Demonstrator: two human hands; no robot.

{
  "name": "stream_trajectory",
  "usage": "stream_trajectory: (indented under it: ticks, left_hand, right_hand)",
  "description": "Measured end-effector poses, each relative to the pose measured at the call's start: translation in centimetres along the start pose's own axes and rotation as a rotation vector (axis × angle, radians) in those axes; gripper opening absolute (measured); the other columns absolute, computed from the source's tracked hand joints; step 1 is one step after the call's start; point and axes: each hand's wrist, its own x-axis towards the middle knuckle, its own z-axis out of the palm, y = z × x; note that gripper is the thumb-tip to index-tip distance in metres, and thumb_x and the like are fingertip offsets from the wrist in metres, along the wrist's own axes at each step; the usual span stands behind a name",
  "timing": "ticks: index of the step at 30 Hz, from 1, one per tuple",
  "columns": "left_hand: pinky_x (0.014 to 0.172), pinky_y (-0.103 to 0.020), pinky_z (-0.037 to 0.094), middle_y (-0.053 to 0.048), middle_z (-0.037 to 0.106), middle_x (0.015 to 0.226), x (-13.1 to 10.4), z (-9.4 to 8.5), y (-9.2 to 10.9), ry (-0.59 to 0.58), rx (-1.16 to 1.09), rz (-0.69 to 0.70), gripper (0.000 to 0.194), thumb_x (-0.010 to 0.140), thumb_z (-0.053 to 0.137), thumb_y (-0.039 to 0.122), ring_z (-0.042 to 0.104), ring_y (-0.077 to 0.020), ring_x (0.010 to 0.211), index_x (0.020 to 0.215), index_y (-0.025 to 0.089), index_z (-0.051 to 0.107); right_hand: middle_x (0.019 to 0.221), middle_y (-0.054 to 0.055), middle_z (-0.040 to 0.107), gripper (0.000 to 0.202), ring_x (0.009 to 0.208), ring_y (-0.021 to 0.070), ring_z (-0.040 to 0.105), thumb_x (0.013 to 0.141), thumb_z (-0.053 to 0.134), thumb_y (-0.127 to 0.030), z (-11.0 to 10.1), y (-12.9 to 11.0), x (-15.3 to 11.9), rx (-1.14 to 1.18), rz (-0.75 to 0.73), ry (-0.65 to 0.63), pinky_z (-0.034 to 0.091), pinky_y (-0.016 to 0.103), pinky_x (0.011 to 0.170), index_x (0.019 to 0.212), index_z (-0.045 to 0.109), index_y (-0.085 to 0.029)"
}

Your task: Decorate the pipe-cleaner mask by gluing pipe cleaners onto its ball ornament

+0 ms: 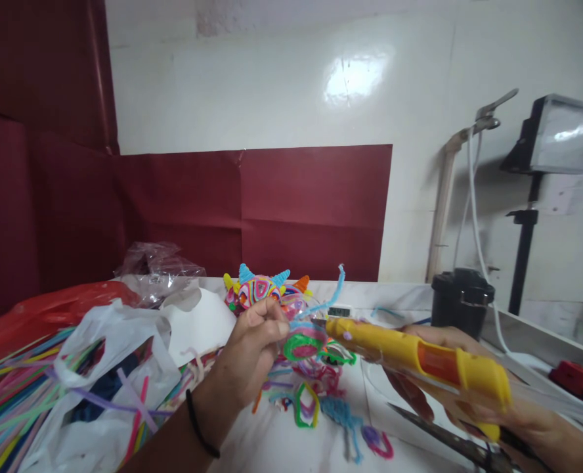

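Observation:
My left hand (pixel 257 348) pinches the edge of a coiled pipe-cleaner piece (pixel 301 346), green around pink with a light blue band on top. A loose light blue end (pixel 335 292) sticks up from it. In my right hand (pixel 461 396) is a yellow hot glue gun (pixel 394 343), its tip pointing left at the top of the piece, close to or touching it. Dark scissors (pixel 436 427) show below the right hand; whether it holds them too, I cannot tell. Behind the left hand sits a multicoloured pipe-cleaner figure (pixel 262 289) with light blue horns.
Finished pipe-cleaner shapes, such as a green and yellow diamond (pixel 306 405), lie on the white table. Left are many loose pipe cleaners (pixel 10 394) and a white plastic bag (pixel 109 341). A black canister (pixel 463 303), a lamp (pixel 564 135) and a red plug (pixel 574 380) are right.

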Motion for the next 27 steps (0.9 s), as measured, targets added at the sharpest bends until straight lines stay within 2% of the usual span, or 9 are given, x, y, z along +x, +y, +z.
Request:
stream_trajectory:
  ticks: [3, 8, 11, 17, 23, 24, 27]
  left_hand:
    - [0.052, -0.025, 0.027, 0.004, 0.041, 0.054, 0.03, 0.07, -0.06, 0.001, -0.007, 0.002, 0.015, 0.055, 0.065, 0.018, 0.033, -0.0097, 0.054, 0.057, 0.019, 0.05]
    - [0.053, -0.024, 0.027, 0.004, 0.043, 0.054, -0.16, 0.49, -0.16, 0.01, 0.01, 0.013, 0.014, 0.053, 0.064, 0.017, 0.033, -0.0093, 0.054, 0.056, 0.018, 0.05]
    - [0.054, -0.024, 0.028, 0.005, 0.043, 0.054, -0.23, 0.71, -0.19, 0.006, 0.014, 0.012, 0.013, 0.053, 0.063, 0.017, 0.033, -0.0094, 0.055, 0.055, 0.018, 0.051]
    - [0.054, -0.025, 0.027, 0.005, 0.042, 0.053, -0.23, 0.76, -0.1, 0.012, 0.022, 0.018, 0.013, 0.052, 0.063, 0.018, 0.032, -0.0096, 0.055, 0.054, 0.018, 0.05]
    - [0.054, -0.026, 0.026, 0.004, 0.041, 0.054, -0.28, 0.56, 0.03, 0.007, 0.02, 0.011, 0.013, 0.053, 0.063, 0.018, 0.032, -0.0101, 0.055, 0.055, 0.018, 0.05]
    - [0.054, -0.025, 0.027, 0.004, 0.041, 0.054, -0.27, 0.52, 0.01, 0.007, 0.01, 0.011, 0.014, 0.053, 0.063, 0.018, 0.032, -0.01, 0.055, 0.055, 0.018, 0.05]
    - [0.054, -0.025, 0.027, 0.004, 0.042, 0.055, -0.2, 0.41, -0.11, 0.002, -0.016, 0.008, 0.014, 0.054, 0.064, 0.017, 0.032, -0.0098, 0.055, 0.056, 0.018, 0.05]
  right_hand:
    - [0.06, 0.001, 0.063, 0.049, 0.043, 0.0116, 0.056, 0.049, 0.085, -0.055, -0.35, 0.51, 0.06, 0.16, -0.011, -0.068, 0.04, 0.015, 0.032, 0.08, 0.073, -0.019]
    - [0.062, 0.004, 0.068, 0.048, 0.048, 0.0161, 0.064, 0.047, 0.088, -0.052, -0.54, 0.86, 0.31, 0.181, 0.078, -0.092, 0.046, 0.018, 0.038, 0.078, 0.074, -0.019]
    - [0.061, 0.003, 0.069, 0.045, 0.048, 0.0148, 0.065, 0.049, 0.089, -0.049, -0.25, 0.7, 0.47, 0.243, 0.055, -0.108, 0.049, 0.018, 0.044, 0.079, 0.075, -0.019]
    - [0.066, 0.004, 0.071, 0.047, 0.052, 0.0162, 0.067, 0.049, 0.088, -0.05, -0.48, 0.7, 0.38, 0.244, 0.08, -0.13, 0.05, 0.018, 0.044, 0.082, 0.075, -0.02]
    - [0.063, 0.004, 0.069, 0.055, 0.051, 0.0147, 0.065, 0.042, 0.089, -0.053, -0.63, 0.73, 0.34, 0.252, 0.053, -0.117, 0.051, 0.019, 0.046, 0.08, 0.074, -0.017]
    - [0.064, 0.004, 0.068, 0.054, 0.051, 0.0144, 0.064, 0.044, 0.089, -0.051, -0.62, 0.69, 0.33, 0.255, 0.034, -0.118, 0.051, 0.019, 0.046, 0.082, 0.074, -0.016]
    - [0.066, 0.002, 0.065, 0.033, 0.052, 0.0125, 0.062, 0.066, 0.081, -0.042, -0.64, 0.55, 0.32, 0.229, 0.003, -0.125, 0.051, 0.018, 0.046, 0.085, 0.074, -0.015]
